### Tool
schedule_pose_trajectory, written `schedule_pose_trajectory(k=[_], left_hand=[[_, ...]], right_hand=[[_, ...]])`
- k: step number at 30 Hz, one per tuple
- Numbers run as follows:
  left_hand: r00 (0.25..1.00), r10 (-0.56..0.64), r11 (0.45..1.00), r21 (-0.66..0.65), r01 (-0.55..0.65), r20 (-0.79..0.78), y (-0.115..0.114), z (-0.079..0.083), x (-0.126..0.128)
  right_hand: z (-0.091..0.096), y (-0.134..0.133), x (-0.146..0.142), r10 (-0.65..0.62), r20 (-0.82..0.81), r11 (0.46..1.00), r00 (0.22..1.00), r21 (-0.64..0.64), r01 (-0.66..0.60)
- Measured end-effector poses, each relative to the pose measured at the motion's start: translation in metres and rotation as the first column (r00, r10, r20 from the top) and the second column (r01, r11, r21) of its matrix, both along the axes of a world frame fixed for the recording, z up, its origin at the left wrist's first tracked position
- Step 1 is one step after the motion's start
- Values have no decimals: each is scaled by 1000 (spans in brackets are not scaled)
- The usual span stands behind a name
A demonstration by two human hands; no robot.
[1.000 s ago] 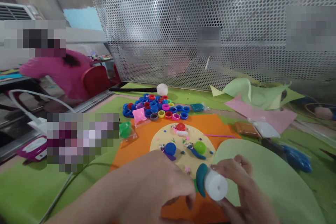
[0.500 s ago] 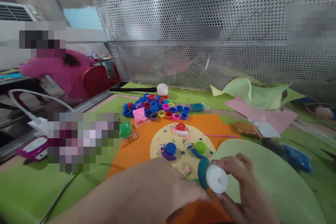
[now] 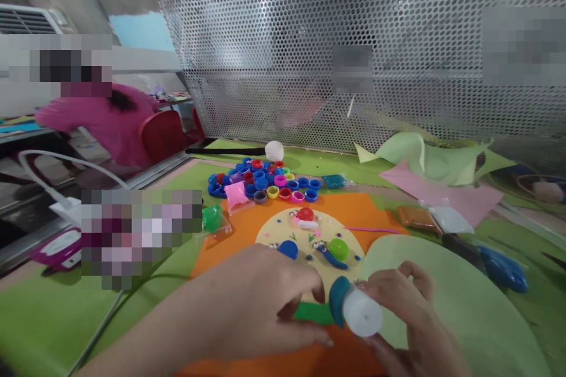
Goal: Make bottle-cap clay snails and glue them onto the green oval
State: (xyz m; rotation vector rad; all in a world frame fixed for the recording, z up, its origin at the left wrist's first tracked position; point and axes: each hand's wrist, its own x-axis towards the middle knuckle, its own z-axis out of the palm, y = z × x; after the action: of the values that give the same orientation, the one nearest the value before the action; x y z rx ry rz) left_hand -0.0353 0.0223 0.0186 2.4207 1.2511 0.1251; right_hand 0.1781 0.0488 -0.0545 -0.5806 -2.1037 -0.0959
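Note:
My right hand (image 3: 409, 318) is closed around a white bottle cap (image 3: 361, 313) with a teal clay strip (image 3: 336, 300) pressed along its side. My left hand (image 3: 260, 300) hovers just left of it, fingers curled over a green clay piece (image 3: 312, 312) on the orange sheet (image 3: 239, 235). Whether the fingers grip the green clay I cannot make out. Behind my hands lies a yellow disc (image 3: 283, 227) bearing clay snails with red, blue and green cap shells.
A heap of coloured bottle caps (image 3: 265, 179) and clay packets sit behind the disc. A pale green round sheet (image 3: 464, 300) lies at right, crumpled green and pink paper further back. A perforated metal screen (image 3: 354, 41) bounds the table. A person in pink sits at left.
My left hand moved up and forward from the near edge, and the green clay piece now shows beneath its fingers. My right hand with the cap stayed nearly still.

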Motion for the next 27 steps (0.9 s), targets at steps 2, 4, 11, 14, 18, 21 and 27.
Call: schedule_pose_trajectory(k=[2,4,11,14,18,21,27], left_hand=[[998,37,999,-29,-36,45,0,1,-3],[996,42,998,-50,-38,76,-1,2,-5],[997,12,997,71,-18,77,-2,2,1],[999,-6,997,72,2,54,0,1,2],[986,-29,996,89,14,165,1,-1,1],[978,-104,972,227,61,179,2,-4,-1],[981,-181,931,334,148,70,5,-9,0]], right_hand=[[0,-1,0,14,10,1000,1000,12,-14],[-3,-1,1,32,31,999,999,6,-32],[-5,-2,3,84,61,996,995,-7,-84],[-4,-2,2,94,36,996,995,-13,-93],[-6,-2,2,83,-12,996,997,-34,-83],[-7,-2,3,67,-23,996,997,-62,-68],[-5,0,1,83,21,996,996,-27,-82]])
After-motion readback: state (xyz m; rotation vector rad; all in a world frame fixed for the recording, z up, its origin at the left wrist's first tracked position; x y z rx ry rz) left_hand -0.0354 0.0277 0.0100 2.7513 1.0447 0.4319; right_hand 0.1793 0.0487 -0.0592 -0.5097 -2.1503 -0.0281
